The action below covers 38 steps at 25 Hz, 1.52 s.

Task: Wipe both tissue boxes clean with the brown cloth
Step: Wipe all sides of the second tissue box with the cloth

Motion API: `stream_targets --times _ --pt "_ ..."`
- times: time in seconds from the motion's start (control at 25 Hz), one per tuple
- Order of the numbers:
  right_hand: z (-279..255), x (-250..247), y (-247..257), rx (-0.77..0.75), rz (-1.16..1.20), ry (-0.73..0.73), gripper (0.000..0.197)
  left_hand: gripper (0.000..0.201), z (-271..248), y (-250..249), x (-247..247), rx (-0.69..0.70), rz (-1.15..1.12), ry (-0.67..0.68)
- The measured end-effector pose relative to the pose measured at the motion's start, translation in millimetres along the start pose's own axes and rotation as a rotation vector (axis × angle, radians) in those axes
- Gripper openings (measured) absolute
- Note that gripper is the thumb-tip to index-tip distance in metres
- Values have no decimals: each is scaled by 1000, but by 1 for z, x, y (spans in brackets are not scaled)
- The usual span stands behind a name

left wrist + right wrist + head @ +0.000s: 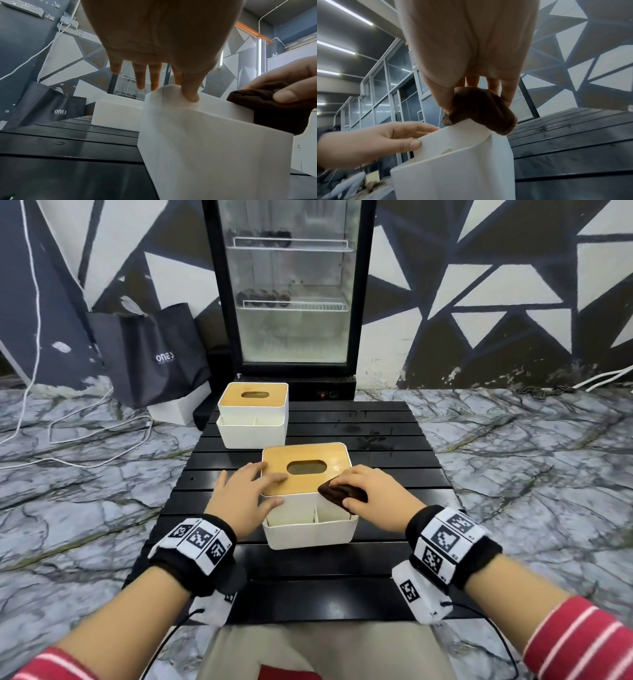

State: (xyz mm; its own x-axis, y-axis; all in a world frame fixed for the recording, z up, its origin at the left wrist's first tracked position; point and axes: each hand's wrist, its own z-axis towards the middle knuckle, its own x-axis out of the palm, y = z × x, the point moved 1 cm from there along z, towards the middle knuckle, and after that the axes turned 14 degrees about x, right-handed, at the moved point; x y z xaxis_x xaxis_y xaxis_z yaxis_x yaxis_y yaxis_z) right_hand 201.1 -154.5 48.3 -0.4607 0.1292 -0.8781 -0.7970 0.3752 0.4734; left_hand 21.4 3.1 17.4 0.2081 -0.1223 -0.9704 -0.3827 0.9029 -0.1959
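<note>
A brown cloth (342, 493) is gripped in the right hand (371, 491) against the near right corner of the closer tissue box (310, 503) on the black slatted worktop (376, 436), while the left hand (245, 494) steadies it with straight fingers on its wooden lid (305, 453) and thumb on its white side, and a second tissue box (252, 414) stands behind.

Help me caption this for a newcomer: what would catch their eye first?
Two white tissue boxes with wooden lids on the black slatted table: the far tissue box and the near tissue box. The left hand steadies the near one while the right hand presses the brown cloth on its right corner.
</note>
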Motion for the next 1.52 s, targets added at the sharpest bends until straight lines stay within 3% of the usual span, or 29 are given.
stream_targets --times 0.16,0.28,0.56,0.92,1.0,1.12,1.28,1.52 --pt "-11 -14 -12 82 182 -27 31 48 -5 -3 5 35 -45 -26" --pt "-23 -23 -34 182 245 -119 28 76 -11 -3 3 47 -72 -18" --pt "-33 28 -89 309 8 -94 27 88 -15 -4 9 27 -137 -31" --pt "-32 54 -106 317 -119 -20 36 71 -20 -10 15 18 -197 -3" --pt "-33 49 -103 339 -151 0 47 82 -20 -9 16 22 -208 27" --pt "-32 34 -77 229 -26 -122 64 115 -21 -3 15 37 -231 55" --pt "-31 27 -38 40 15 -139 72 100 -23 -4 13 86 -191 26" --pt "-23 37 -29 -16 -88 -139 71 75 -30 -3 9 95 -215 -2"
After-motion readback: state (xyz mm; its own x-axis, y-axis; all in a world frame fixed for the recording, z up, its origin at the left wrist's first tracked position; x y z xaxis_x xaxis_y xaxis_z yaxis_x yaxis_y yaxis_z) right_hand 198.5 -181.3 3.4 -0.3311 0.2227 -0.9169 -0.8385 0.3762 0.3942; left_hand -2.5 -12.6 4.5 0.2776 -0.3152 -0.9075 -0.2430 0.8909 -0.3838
